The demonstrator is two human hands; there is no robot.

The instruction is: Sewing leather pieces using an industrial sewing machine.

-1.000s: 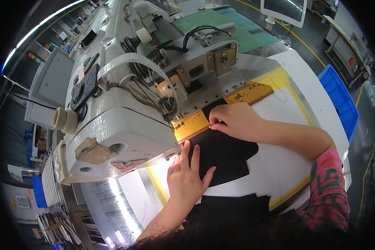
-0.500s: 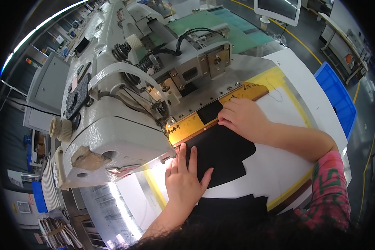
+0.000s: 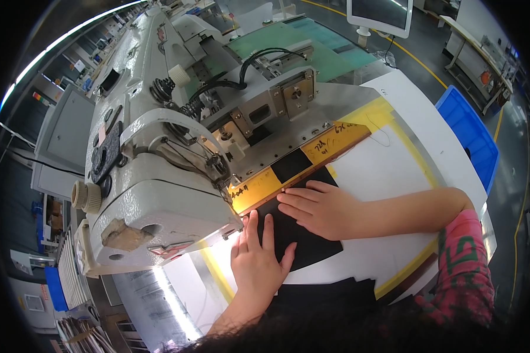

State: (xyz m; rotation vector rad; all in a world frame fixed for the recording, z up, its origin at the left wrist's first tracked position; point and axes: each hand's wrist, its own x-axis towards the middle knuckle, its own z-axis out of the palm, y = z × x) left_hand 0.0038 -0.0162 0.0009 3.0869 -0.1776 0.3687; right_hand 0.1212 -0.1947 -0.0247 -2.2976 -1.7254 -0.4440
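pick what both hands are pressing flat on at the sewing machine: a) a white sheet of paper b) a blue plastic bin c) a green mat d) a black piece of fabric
d: the left hand and right hand both lie flat, fingers spread, on the black piece of fabric, which runs up to the yellow guide plate.

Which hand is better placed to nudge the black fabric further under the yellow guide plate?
Probably the right hand. Its fingertips lie flat on the black fabric right at the edge of the yellow guide plate. The left hand rests nearer the fabric's lower left edge, by the sewing machine.
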